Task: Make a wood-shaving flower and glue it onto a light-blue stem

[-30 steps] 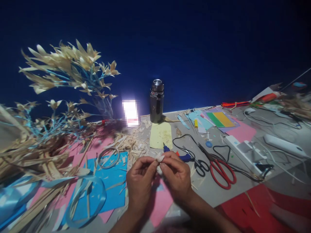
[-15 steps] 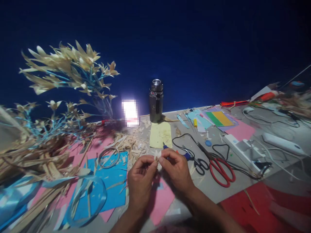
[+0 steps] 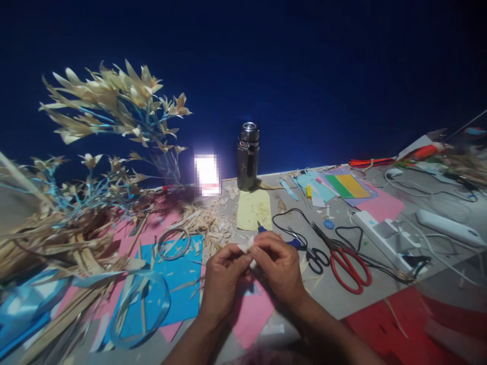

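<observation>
My left hand [image 3: 224,276] and my right hand [image 3: 279,266] meet at the middle of the table, both closed in a pinch. Between their fingertips is a small pale husk flower [image 3: 246,245], mostly covered by the fingers. Just beyond the right hand lies a blue glue gun [image 3: 262,229], its dark nozzle showing over a pale yellow sheet [image 3: 254,208]. Small black-handled scissors [image 3: 316,261] and larger red-handled scissors [image 3: 352,271] lie to the right of that hand. A blue sheet [image 3: 184,299] with scraps on it is left of the left hand.
At the left stand pale husk flowers [image 3: 125,96] on blue stems, above dried husk strips [image 3: 68,253] and light-blue ribbon [image 3: 163,304]. A dark flask [image 3: 248,165] stands at the back beside a bright lamp [image 3: 207,175]. A white power strip [image 3: 382,241] with cables lies right.
My right fingers have curled further over the flower, and its petals now lean left instead of pointing up. The whole view has shifted slightly.
</observation>
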A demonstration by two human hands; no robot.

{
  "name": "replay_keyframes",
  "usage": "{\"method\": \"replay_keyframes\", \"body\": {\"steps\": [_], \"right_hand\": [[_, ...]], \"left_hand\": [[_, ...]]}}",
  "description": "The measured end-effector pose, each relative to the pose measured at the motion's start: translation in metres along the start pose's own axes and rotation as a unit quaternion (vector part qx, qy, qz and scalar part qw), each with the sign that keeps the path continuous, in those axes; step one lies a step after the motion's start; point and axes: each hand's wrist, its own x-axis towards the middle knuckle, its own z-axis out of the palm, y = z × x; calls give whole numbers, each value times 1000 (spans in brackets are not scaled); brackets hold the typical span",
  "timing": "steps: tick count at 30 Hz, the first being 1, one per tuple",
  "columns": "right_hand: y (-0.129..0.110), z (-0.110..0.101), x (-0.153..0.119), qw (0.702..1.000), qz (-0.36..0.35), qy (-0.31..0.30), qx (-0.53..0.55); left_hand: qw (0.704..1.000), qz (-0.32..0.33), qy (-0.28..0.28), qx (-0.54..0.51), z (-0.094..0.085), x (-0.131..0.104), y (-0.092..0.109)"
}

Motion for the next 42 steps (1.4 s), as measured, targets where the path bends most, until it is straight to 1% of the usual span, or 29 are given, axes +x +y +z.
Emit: {"method": "replay_keyframes", "body": {"steps": [6,11,18,21,24,27,30,33,38,42], "right_hand": [[-3,-2,3,1000,-18,-11,-21],[-2,4,0,998,-46,19,-39],[1,12,-5,998,-33,41,-39],[1,13,-6,998,-19,46,-39],[1,12,-5,999,-16,32,-41],[-1,11,-6,997,-40,34,-52],[-2,12,-7,993,-75,44,-73],[-1,13,-9,993,-82,47,-73],[4,17,-14,997,-46,58,-22],[7,18,-14,998,-30,52,2]], "left_hand": [[1000,11,-8,-14,-1,3,-2],[999,9,8,-34,2,2,-2],[997,9,40,-60,8,0,-4],[997,17,55,-48,9,-1,-3],[997,30,68,-13,7,-2,-2],[996,56,61,34,2,-3,-4],[995,70,56,44,-1,-3,-5],[997,52,56,10,-1,-4,-6],[996,-6,32,-84,5,-3,-7],[993,-14,27,-112,6,-2,-5]]}}
